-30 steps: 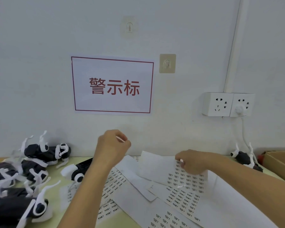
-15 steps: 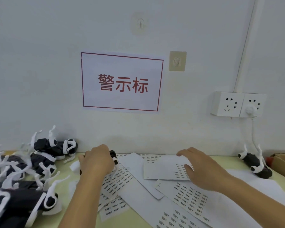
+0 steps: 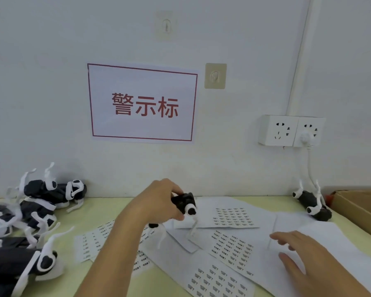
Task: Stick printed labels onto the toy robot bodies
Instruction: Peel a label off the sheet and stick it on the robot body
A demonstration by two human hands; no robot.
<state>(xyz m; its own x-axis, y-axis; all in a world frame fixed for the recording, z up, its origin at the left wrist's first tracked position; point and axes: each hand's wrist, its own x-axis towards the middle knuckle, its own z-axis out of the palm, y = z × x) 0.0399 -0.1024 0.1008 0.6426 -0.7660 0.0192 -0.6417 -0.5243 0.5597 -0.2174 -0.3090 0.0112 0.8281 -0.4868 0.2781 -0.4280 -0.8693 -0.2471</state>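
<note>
Left hand [image 3: 159, 202] grips a glossy black toy robot [image 3: 183, 202] with thin white legs; right hand [image 3: 304, 251] hovers loose-fingered over label sheets [image 3: 231, 249]

so the label sheets [image 3: 234, 215] are spread over the middle of the desk [image 3: 107, 207], toy pile [image 3: 30, 211] off to their left, one lone toy [image 3: 311, 201] and a box [image 3: 360, 203] to their right.

The label sheets' [image 3: 234, 215] print is too small to read, and the cardboard box [image 3: 360, 206] is cut off.
</note>
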